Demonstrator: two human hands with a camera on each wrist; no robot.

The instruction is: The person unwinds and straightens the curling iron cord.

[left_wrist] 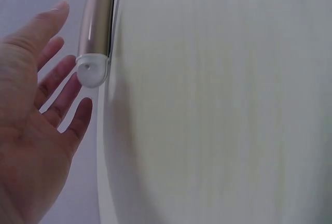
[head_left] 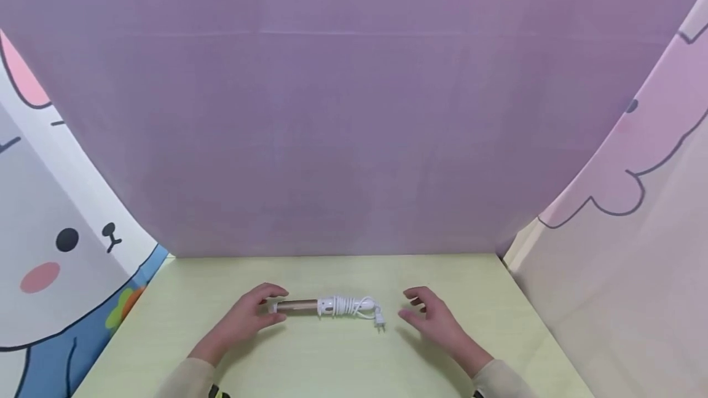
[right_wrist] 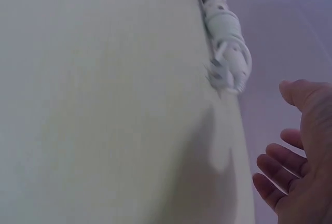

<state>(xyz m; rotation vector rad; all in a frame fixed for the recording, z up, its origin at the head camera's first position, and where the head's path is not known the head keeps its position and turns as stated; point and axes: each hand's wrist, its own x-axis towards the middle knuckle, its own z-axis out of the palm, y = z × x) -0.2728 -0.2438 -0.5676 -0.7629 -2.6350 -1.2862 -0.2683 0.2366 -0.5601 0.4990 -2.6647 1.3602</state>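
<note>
A curling iron (head_left: 298, 305) lies crosswise on the table, its gold barrel to the left and its white handle to the right. White cord (head_left: 345, 306) is wound round the handle, and the two-pin plug (head_left: 379, 319) hangs off at the right end. My left hand (head_left: 246, 315) is at the barrel's white tip (left_wrist: 93, 71), thumb and fingers spread on either side; whether any finger touches it I cannot tell. Apart from the plug, to its right, my right hand (head_left: 437, 321) holds nothing, with fingers loosely bent.
The pale wooden table (head_left: 332, 361) meets a plain purple backdrop (head_left: 343, 140) along its far edge. Cartoon-printed cloth (head_left: 66, 300) hangs at the left side, and pink-and-cream printed cloth (head_left: 625, 275) at the right.
</note>
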